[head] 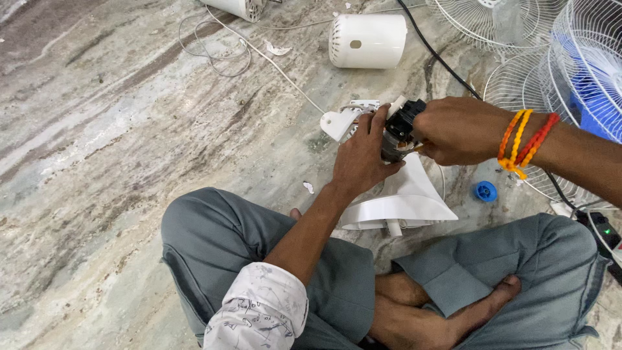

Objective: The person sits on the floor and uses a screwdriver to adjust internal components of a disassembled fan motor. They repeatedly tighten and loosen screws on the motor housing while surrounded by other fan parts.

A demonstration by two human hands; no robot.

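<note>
As seen from the head camera, near to far:
Legs: crossed, in grey trousers [259, 246], on a marble floor [97, 129].
White fan base [405, 204]: upright before the knees, beneath both hands.
Left hand [359, 159]: wrapped around the motor unit [396, 133], steadying it above the base.
Right hand [457, 129]: closed on the motor's black top end; whether it grips a tool cannot be told.
Progress: judged mid-assembly; 1 white motor cover [366, 40] lies apart, unfitted.
Blue cap [484, 190]: loose on the floor.
Wire fan guards [551, 58]: stacked far right, unmounted.
</note>
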